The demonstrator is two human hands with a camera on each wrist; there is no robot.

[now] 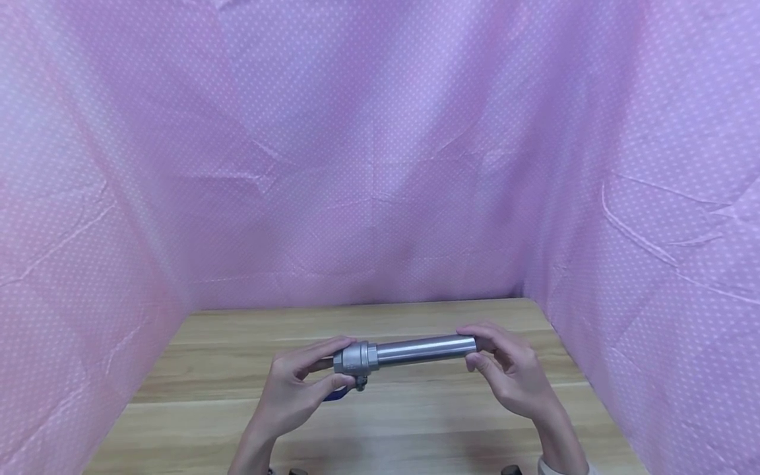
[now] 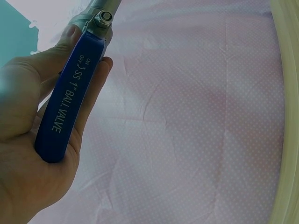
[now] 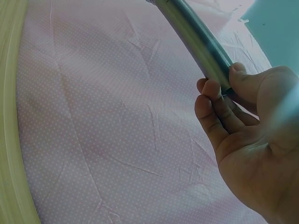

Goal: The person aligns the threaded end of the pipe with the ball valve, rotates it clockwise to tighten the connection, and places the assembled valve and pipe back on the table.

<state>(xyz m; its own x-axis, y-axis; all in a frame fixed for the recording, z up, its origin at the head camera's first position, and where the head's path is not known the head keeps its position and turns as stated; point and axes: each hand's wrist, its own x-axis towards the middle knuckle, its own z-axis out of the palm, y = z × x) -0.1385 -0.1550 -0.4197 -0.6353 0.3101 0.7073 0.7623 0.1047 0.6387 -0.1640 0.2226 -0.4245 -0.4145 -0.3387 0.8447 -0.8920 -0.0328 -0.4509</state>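
A silver ball valve (image 1: 356,358) with a straight steel pipe (image 1: 426,350) joined to its right side is held up over the table. My left hand (image 1: 299,386) grips the valve body between thumb and fingers. In the left wrist view the valve's blue lever handle (image 2: 70,100), lettered "SS 1" BALL VALVE", lies along the palm. At the pipe's free right end, my right hand (image 1: 510,369) pinches it between thumb and fingertips. The right wrist view shows the pipe (image 3: 194,42) slanting down into those fingers (image 3: 212,88).
A wood-grain table (image 1: 237,336) lies below the hands. Pink dotted cloth (image 1: 368,198) hangs at the back and both sides. Two small dark objects, one of them a dark end (image 1: 510,470), show at the bottom edge of the head view.
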